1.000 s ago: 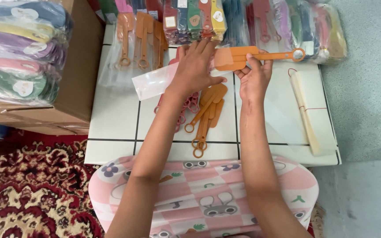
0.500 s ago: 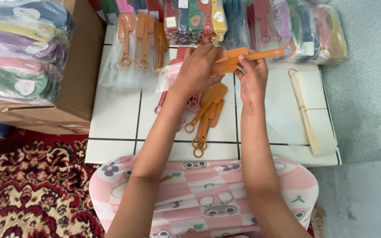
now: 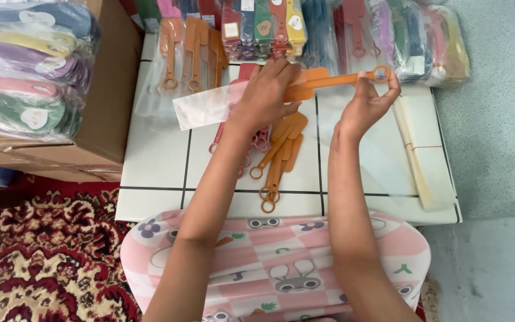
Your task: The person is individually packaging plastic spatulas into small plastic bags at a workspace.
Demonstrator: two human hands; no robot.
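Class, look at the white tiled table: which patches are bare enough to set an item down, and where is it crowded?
Bare tile shows at the table's near left, between the cardboard box and the loose orange spatulas. The back edge is crowded with bagged spatulas; the right side holds clear bags.

Loose spatulas [image 3: 278, 156] piled mid-table [image 3: 150, 155], below both hands; packed spatulas [image 3: 189, 53] behind them along the far edge; stack of sleeves [image 3: 415, 149] at the right edge; cardboard box [image 3: 99, 119] left of the table, bagged bundles [image 3: 28, 65] on it; rug [image 3: 43, 256] before the box.
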